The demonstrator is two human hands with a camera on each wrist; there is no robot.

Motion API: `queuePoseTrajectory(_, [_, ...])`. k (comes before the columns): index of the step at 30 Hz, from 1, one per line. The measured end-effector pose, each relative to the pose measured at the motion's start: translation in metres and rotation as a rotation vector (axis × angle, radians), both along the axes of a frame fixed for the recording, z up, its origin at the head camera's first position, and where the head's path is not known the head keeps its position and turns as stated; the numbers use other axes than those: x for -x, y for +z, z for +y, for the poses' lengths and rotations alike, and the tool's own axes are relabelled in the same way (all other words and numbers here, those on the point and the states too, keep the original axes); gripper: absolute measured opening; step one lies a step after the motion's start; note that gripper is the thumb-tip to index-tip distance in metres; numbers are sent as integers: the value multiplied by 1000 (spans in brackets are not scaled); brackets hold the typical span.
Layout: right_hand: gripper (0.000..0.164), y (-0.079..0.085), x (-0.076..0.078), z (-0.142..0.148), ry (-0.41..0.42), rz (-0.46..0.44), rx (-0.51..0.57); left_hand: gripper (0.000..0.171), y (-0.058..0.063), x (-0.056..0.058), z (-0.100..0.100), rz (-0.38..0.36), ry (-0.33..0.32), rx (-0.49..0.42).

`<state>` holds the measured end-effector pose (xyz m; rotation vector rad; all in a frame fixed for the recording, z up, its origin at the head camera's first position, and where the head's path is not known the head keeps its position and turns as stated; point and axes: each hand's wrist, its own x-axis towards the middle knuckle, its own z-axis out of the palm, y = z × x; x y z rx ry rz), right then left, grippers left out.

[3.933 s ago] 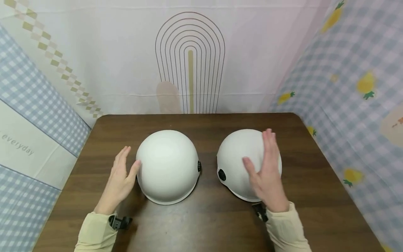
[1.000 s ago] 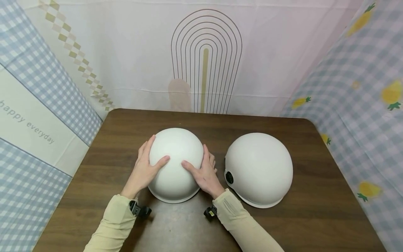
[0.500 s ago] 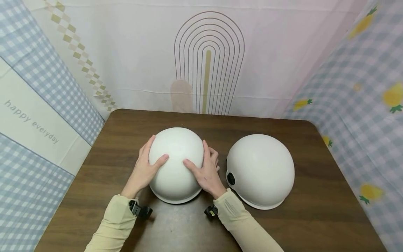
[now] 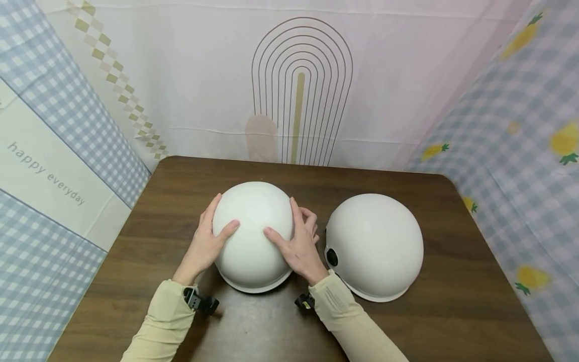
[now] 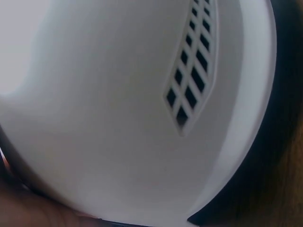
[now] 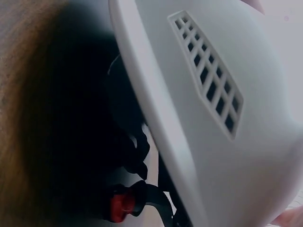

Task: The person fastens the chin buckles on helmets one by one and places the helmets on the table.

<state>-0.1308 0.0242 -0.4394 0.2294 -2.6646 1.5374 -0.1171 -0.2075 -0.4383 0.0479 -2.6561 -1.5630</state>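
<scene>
A white helmet (image 4: 255, 256) sits at the left-centre of the brown table, between the person's two hands. The left hand (image 4: 203, 246) grips its left side, thumb across the shell. On the opposite side the right hand (image 4: 299, 250) holds it, thumb on the shell; some fingers are partly hidden behind. Lattice vents (image 5: 191, 75) show near the rim in both wrist views. Under the rim, in the right wrist view, hang black straps and a red buckle piece (image 6: 121, 206). Whether the rim touches the table all round, I cannot tell.
A second white helmet (image 4: 375, 246) with a black oval side part (image 4: 332, 257) stands right of the right hand, close to it. The wooden table (image 4: 452, 281) ends at a patterned cloth backdrop (image 4: 384, 85) behind.
The hands were apart, the right one over the right helmet; both then came to hold the left helmet, which has turned. Over the last second only slight shifts show.
</scene>
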Motion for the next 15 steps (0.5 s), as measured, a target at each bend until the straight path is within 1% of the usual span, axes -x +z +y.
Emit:
queuePoseTrajectory(9, [94,4,0,0,0,27,-28,77,1,0,-1,-7,-4,-23])
queuePoseTrajectory(15, [92,8,1,2,-2,46,-39,77,1,0,-1,-19,-12,-55])
